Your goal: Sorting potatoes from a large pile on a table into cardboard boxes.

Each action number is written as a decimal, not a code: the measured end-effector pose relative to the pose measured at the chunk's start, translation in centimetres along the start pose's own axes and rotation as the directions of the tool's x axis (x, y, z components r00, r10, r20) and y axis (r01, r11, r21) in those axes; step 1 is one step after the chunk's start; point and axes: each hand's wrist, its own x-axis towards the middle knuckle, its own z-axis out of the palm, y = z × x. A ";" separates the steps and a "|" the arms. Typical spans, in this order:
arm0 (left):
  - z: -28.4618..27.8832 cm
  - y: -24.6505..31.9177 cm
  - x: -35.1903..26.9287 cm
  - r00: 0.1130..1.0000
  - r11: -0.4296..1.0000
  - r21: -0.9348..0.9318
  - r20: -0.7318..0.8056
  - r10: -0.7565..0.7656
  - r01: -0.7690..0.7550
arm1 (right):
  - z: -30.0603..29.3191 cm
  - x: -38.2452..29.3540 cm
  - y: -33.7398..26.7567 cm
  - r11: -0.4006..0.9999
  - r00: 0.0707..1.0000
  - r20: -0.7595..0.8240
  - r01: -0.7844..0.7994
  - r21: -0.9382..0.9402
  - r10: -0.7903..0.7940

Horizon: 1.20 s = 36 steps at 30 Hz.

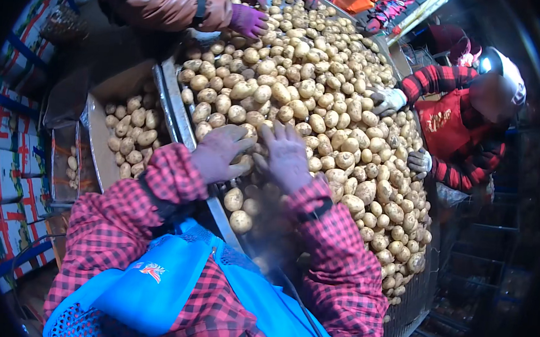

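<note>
Potatoes (pixel 344 159) lie heaped over a large metal-edged sorting table (pixel 180 103). My left hand (pixel 222 154), in a purple glove, rests at the table's near edge, its fingers spread against potatoes. Beside it, my right hand (pixel 287 158), gloved alike, lies palm down with fingers apart on the pile. A few potatoes sit between the two hands; whether either one grips any is hidden under the fingers. Close to the metal edge, below my hands, are some loose potatoes (pixel 240 222).
Left of the table stands an open cardboard box (pixel 101 158) holding potatoes (pixel 135 135). Stacked printed cartons (pixel 10 171) line the far left. A co-worker's purple-gloved hand (pixel 250 21) is at the top; another co-worker's white-gloved hands (pixel 389 101) touch the pile at right.
</note>
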 end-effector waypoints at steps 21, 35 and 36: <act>2.6 -0.7 8.5 0.868 0.932 0.290 0.378 -0.320 0.217 | -6.6 -6.5 4.7 0.997 0.946 -0.322 0.016 -0.079 -0.041; 3.5 -1.5 12.9 1.000 0.977 0.211 -0.022 0.007 -0.003 | 0.5 -12.2 -1.0 0.898 0.895 -0.084 -0.434 0.067 0.439; 4.6 -2.1 14.4 1.000 0.995 0.097 0.016 0.024 -0.025 | 0.6 -12.1 -0.8 0.911 0.901 -0.133 -0.403 0.088 0.412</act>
